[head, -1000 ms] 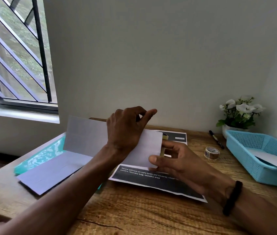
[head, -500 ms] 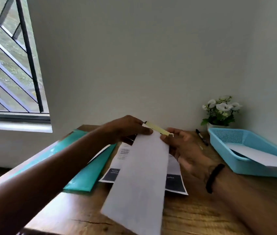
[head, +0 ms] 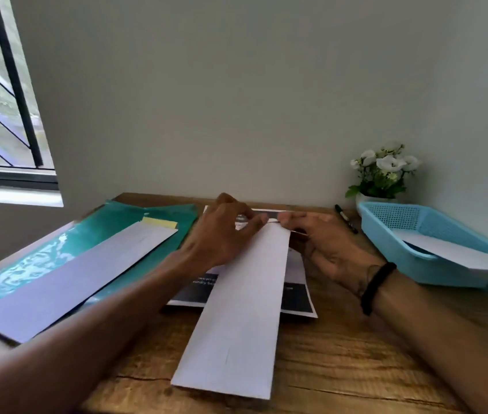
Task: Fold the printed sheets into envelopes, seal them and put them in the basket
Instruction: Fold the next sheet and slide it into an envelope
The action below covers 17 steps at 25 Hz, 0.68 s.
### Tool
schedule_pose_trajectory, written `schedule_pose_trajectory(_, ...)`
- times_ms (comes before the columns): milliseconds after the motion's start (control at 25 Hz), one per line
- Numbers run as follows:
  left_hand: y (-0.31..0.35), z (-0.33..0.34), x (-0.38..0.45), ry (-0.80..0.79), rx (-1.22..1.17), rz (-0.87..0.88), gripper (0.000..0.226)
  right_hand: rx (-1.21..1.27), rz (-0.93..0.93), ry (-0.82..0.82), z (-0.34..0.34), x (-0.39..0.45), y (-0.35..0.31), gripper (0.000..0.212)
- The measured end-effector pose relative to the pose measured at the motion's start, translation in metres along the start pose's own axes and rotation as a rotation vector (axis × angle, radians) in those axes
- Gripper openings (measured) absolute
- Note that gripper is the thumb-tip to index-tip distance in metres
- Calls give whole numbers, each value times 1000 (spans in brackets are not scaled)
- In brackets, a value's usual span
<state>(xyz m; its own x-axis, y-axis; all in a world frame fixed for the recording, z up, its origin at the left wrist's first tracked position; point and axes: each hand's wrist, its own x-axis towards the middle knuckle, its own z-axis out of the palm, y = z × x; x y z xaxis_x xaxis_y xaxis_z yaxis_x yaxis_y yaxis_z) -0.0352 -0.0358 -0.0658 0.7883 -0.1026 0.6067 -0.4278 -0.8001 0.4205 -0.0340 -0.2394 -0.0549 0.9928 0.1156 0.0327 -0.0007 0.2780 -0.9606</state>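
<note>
envelope (head: 238,309) now flat on desk (head: 341,363)

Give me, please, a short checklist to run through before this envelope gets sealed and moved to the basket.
1. Both hands on the far end of the envelope: ok; left hand and right hand meet there.
2. Flap folded down and stuck: cannot tell; fingers cover it.
3. Envelope lying flat: ok; it rests across the printed sheet and wooden table.
4. Basket within view with room: ok; one white envelope inside.
5. Second envelope sealed: not ok; its yellow strip is exposed.
</note>
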Motion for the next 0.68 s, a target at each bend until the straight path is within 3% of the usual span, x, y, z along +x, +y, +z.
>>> schedule_pose_trajectory(160,31,-23,-7,-37,-173,-103,78,38,-19,-186,10,-8,-8,41)
schedule_pose_trajectory(360,30,-34,0,-169,-715,-406,49,-185,-176,-209,13,-16,-10,33)
schedule_pose_trajectory(520,16,-30,2,-190,-839,-515,28,-531,-418,24,4,-10,-1,29)
schedule_pose_trajectory(600,17,-28,1,-199,-903,-525,16,-472,-361,64,-2,-7,1,25)
schedule_pose_trajectory(680,18,-27,1,-185,-960,-551,9,-251,-222,78,-3,-4,0,22)
